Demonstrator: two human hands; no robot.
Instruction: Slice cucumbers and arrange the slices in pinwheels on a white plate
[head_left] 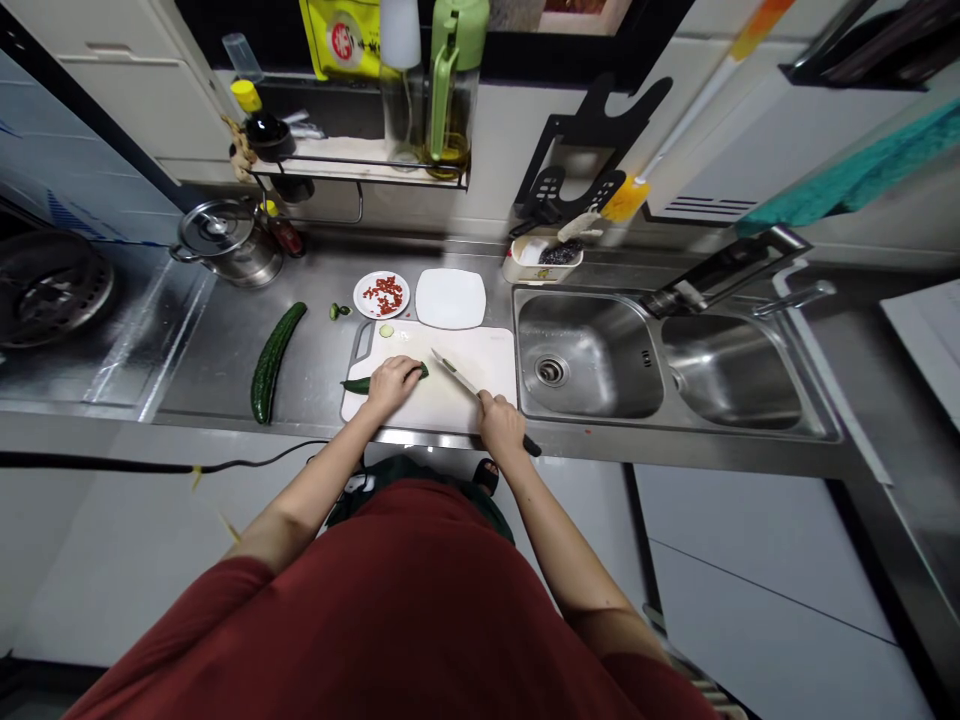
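Observation:
My left hand (394, 386) is closed over a cucumber (355, 385) that lies on the white cutting board (480, 350); its ends show on both sides of the hand. In my right hand (501, 428) is a kitchen knife (459, 374), gripped by its black handle, with the blade pointing up and left, a little right of the cucumber's cut end. A pale round cucumber slice (386, 330) rests near the board's upper left corner. A second, whole cucumber (276, 365) lies on the steel counter to the left. Cucumber ends (339, 312) sit behind the board.
Behind the board stand a plate of chopped red pieces (382, 295) and a white square plate (451, 298). To the right is a double sink (592, 395) with a faucet (795, 298). A steel pot (232, 245) stands back left, below a shelf (360, 172) of bottles.

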